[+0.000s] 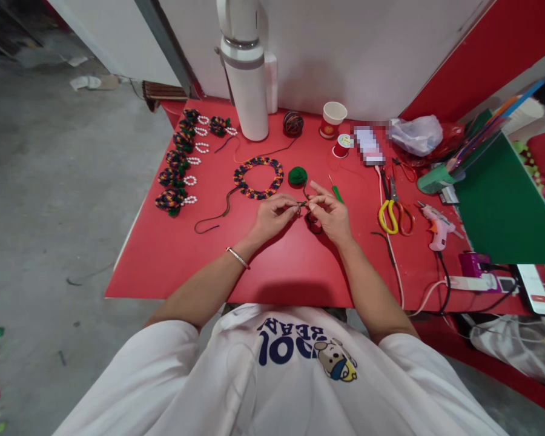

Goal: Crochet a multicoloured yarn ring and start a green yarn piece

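Note:
Over the middle of the red table, my left hand (277,215) pinches one end of a small dark piece of yarn work (302,204). My right hand (329,212) pinches its other end, with the index finger stretched forward. Dark yarn (313,224) hangs in a loose loop beneath my right fingers. Just beyond the hands lies a green yarn ball (297,176). A multicoloured crocheted ring (258,178) rests to the left of it, with a dark cord trailing from it. To the right of the ball is a green-handled crochet hook (336,192), close to my right hand.
Several yarn pieces with white bead loops (176,160) line the table's left side. At the back stand a white flask (247,91), a multicoloured yarn ball (293,123) and a paper cup (333,120). Yellow-handled scissors (388,216), a pink glue gun (438,229) and cables lie right.

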`<state>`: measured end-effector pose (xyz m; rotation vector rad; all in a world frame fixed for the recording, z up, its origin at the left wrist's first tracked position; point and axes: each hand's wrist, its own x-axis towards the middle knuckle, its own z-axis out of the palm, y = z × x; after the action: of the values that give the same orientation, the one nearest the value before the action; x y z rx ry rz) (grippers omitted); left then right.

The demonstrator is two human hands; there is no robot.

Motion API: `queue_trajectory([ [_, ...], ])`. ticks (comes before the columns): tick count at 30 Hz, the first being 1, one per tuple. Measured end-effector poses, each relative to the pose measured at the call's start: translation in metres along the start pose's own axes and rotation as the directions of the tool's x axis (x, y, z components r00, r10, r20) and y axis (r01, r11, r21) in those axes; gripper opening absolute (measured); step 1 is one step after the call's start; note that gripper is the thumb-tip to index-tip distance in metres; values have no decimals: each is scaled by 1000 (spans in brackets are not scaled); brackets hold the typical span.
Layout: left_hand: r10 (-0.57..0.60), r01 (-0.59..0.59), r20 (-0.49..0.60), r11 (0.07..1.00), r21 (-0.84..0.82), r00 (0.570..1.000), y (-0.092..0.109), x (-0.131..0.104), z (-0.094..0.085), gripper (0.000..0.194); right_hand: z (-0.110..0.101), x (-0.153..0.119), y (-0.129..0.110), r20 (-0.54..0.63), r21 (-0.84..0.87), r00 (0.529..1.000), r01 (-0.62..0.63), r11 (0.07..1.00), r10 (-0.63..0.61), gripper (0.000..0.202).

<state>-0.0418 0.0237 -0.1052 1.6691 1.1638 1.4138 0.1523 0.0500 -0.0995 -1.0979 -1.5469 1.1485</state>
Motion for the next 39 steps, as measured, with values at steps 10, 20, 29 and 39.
queue_trajectory([
  [10, -56, 56, -14, 998, -10, 998, -3, 0, -2, 12, 1, -1, 12, 56, 24, 997, -61, 998, 59, 33],
  [20, -161, 165, 37, 973, -161, 986, 4, -1, -1, 20, 9, -10, -2, 224, 179, 972, -114, 977, 73, 54],
  [29, -492, 420, 49, 683, -598, 869, 7, 9, -7, 28, 13, -4, -4, -157, 68, 979, -119, 991, 128, 40],
  [39, 217, -229, 129, 970, 80, 967, 4, -12, 7, 12, 12, -6, -12, 303, 360, 864, -493, 792, 401, 54],
])
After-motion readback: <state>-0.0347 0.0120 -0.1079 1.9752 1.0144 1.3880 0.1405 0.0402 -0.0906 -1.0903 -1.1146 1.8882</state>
